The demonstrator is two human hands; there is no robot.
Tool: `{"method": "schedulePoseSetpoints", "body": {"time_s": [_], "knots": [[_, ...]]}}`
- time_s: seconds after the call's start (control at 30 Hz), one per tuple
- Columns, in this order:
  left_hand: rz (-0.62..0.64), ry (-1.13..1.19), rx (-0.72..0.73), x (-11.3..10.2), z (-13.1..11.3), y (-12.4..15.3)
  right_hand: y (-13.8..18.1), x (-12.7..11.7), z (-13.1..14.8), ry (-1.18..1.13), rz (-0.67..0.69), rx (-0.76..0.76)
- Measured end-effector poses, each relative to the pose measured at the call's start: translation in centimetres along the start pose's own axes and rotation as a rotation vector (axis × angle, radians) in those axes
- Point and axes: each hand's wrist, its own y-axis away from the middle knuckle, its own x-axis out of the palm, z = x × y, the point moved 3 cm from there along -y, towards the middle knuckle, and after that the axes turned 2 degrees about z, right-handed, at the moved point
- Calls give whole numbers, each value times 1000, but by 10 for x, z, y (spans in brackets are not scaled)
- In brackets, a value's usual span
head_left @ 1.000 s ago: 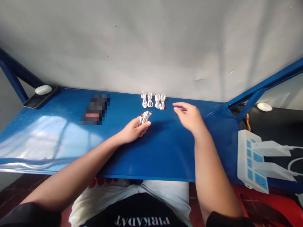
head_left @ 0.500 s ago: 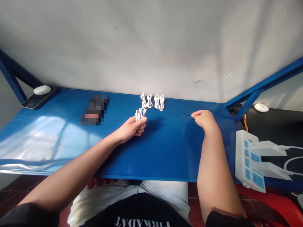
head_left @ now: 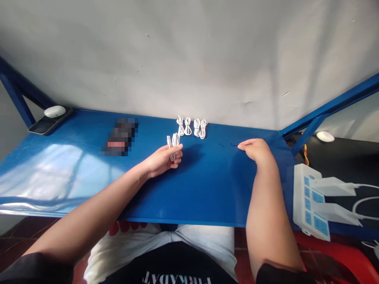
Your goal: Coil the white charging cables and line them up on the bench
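My left hand [head_left: 164, 159] is closed around a coiled white USB cable [head_left: 175, 142], held above the table with its plug ends pointing up. Just beyond it on the table lie several more coiled white cables [head_left: 197, 128] in a row. Over to the right, my right hand [head_left: 251, 149] is closed in a pinch low at the tabletop. A thin black twist tie [head_left: 233, 144] reaches to its fingertips. Another small dark tie [head_left: 222, 145] lies a little to the left of it.
The blue table [head_left: 195, 197] meets a grey wall at the back. A pixelated dark object [head_left: 121, 136] lies left. At the far left, a white rounded object [head_left: 55, 111] rests on a dark tray [head_left: 44, 126]. A white power strip [head_left: 310, 205] with plugged adapters stands right.
The cable in my left hand has tilted slightly to the left. My right hand has hardly moved and keeps its pinch by the dark tie. The view has shifted slightly.
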Motion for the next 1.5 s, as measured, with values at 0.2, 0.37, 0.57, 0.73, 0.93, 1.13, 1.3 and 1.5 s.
{"method": "schedulePoseSetpoints", "body": {"time_s": [0.2, 0.37, 0.57, 0.73, 0.93, 1.13, 1.3, 1.5], "knots": [[-20, 70, 7, 1, -2, 1, 0, 5, 3, 145, -18, -68], [-33, 102, 11, 2, -2, 1, 29, 10, 35, -475, -51, -346], [61, 234, -29, 2, -1, -2, 108, 64, 100, -910, 322, -591], [93, 120, 0, 4, 3, -2, 137, 92, 112, -956, 390, -677], [161, 24, 4, 9, 9, 1, 137, 95, 109, -738, 267, -856], [132, 90, -6, 9, 5, 1, 141, 88, 111, -606, 204, -958], [185, 206, 27, 10, 0, 1, 144, 83, 112, -649, 243, -948], [114, 197, 63, 14, 1, 0, 144, 81, 112, -656, 204, -947]]}}
